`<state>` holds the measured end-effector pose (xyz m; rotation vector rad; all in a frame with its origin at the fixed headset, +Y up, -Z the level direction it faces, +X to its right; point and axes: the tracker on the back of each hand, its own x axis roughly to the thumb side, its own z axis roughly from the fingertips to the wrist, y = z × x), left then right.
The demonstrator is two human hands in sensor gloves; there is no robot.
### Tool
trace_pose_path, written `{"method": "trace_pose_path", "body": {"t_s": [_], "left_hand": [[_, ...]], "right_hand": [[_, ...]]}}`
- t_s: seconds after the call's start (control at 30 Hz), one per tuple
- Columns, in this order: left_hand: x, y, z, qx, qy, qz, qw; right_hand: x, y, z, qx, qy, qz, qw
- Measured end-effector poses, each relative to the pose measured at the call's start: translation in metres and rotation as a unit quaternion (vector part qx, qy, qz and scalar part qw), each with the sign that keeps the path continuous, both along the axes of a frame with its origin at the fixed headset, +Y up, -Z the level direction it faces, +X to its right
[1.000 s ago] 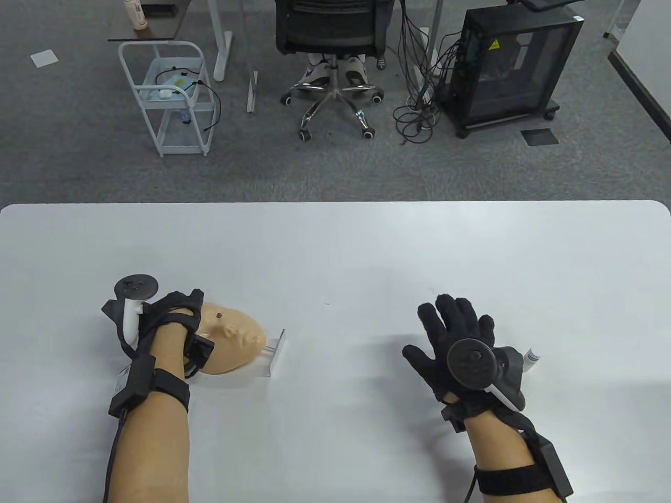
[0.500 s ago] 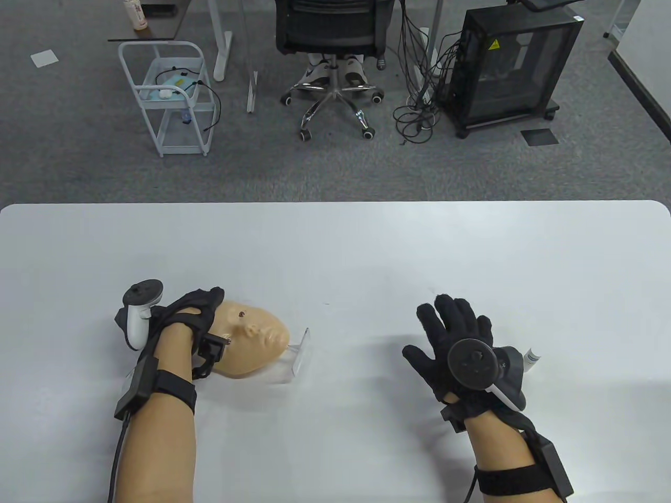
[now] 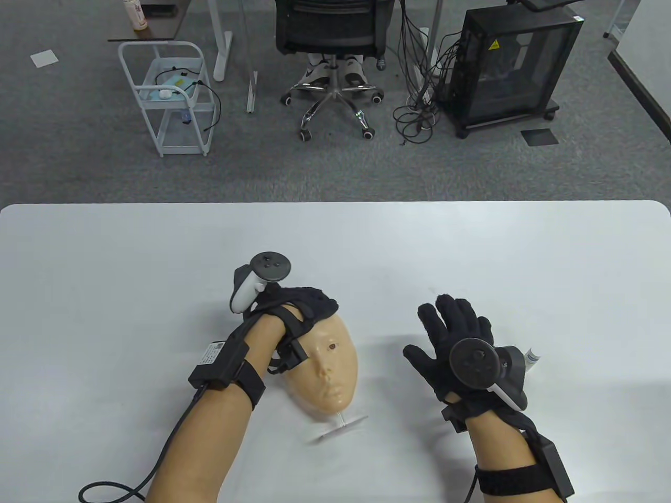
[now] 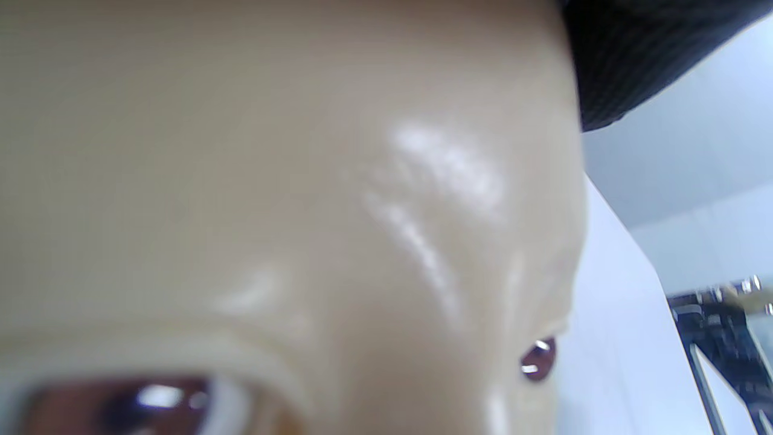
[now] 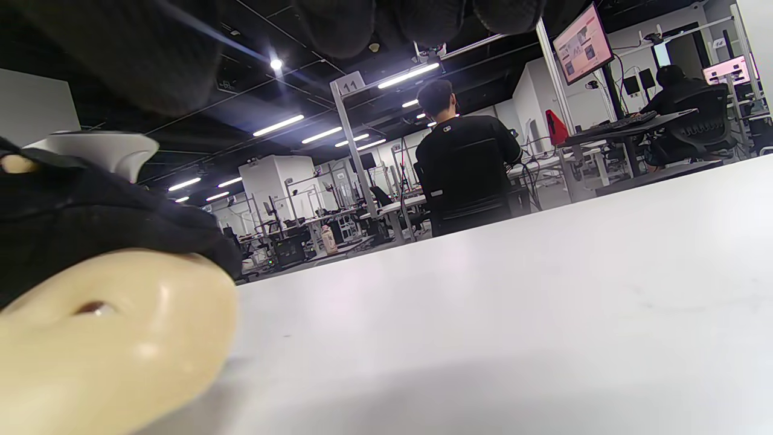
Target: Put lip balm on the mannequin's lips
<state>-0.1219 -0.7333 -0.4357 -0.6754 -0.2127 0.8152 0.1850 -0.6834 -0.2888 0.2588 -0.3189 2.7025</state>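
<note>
While atop mannequin head (image 3: 330,361), left hand (image 3: 306,306).

Left hand (image 3: 309,306): black knit glove, white tracker with dark round top, black straps. Black box with a white label on the bare forearm just behind the glove; black cable trails from it. Right hand (image 3: 455,335): same black glove, dark round-topped tracker, black wrist band and box.

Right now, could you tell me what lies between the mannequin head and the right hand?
Nothing: in the table view only bare white table separates the mannequin head from the right hand.
</note>
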Motion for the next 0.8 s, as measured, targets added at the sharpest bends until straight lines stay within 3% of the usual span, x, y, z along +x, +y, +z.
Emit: {"method": "trace_pose_path", "body": {"t_s": [0.27,0.8], "left_hand": [[0.041,-0.005,-0.015,0.034,-0.053,-0.054,0.997],[0.046,-0.019,-0.018,0.046,-0.038,-0.07,0.996]], "right_hand": [[-0.003,0.0,0.001,0.0,0.005,0.004,1.0],[-0.007,0.0,0.003,0.005,0.012,0.004,1.0]]}}
